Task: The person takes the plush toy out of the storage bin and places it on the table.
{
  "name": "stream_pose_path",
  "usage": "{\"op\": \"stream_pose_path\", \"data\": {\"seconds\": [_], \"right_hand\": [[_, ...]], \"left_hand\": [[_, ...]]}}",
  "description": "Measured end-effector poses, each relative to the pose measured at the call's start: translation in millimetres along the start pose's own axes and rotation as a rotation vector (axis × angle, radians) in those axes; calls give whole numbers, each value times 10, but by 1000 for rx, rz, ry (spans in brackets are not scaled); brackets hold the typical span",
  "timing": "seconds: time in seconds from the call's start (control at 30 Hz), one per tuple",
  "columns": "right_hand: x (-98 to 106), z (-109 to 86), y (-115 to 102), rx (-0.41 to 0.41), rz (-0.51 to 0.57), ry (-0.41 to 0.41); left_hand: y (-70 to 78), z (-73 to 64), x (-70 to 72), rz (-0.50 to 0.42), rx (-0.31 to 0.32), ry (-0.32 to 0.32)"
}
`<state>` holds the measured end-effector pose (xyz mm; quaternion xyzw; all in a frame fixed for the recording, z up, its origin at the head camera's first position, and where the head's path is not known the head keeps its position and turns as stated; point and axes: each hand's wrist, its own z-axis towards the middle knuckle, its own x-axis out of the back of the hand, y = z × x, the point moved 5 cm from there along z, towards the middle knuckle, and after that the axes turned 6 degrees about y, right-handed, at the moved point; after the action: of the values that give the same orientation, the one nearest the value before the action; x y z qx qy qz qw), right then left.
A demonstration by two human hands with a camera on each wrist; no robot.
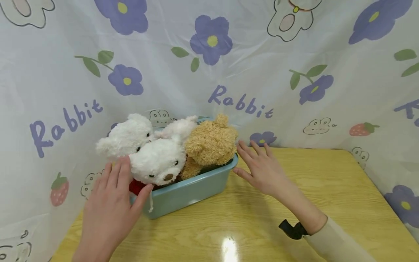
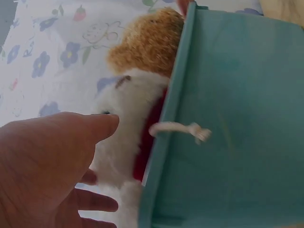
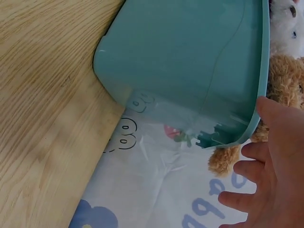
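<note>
A light blue plastic bin (image 1: 190, 194) stands on the table, filled with plush toys. Two white plush bears (image 1: 157, 158) and a curly tan plush bear (image 1: 211, 142) rise above its rim, with a pale fluffy plush toy (image 1: 178, 129) behind. My left hand (image 1: 109, 200) is at the bin's left end, fingers extended beside the white bears. In the left wrist view its thumb overlaps the front white bear (image 2: 128, 109). At the opposite end, my right hand (image 1: 262, 165) has its fingers spread, thumb right at the bin's corner rim (image 3: 260, 107).
A white cord (image 2: 175, 128) hangs over the bin's front rim. The yellow wood-grain table (image 1: 311, 182) extends right and in front. A white printed cloth (image 1: 255, 54) hangs close behind and along the sides. A black band (image 1: 292, 229) sits at the right wrist.
</note>
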<state>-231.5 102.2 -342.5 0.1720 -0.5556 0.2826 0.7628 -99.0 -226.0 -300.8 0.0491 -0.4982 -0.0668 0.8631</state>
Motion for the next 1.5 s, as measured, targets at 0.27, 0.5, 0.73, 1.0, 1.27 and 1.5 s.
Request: {"op": "stream_pose_path", "data": {"seconds": [0.27, 0.5, 0.73, 1.0, 1.27, 1.5], "right_hand": [[-74, 44, -18, 68, 41, -2], [-149, 53, -23, 128, 83, 6], [-152, 75, 16, 233, 64, 61], [-117, 70, 67, 304, 17, 89], [-104, 35, 108, 328, 24, 98], [-108, -3, 140, 359, 31, 137]], "left_hand": [[-199, -139, -317, 7, 83, -205], [-234, -221, -406, -63, 157, -236], [-258, -252, -442, -122, 212, -278], [-257, -246, -438, -166, 180, -204], [-283, -194, -449, -195, 136, -163], [-281, -165, -446, -212, 132, -159]]}}
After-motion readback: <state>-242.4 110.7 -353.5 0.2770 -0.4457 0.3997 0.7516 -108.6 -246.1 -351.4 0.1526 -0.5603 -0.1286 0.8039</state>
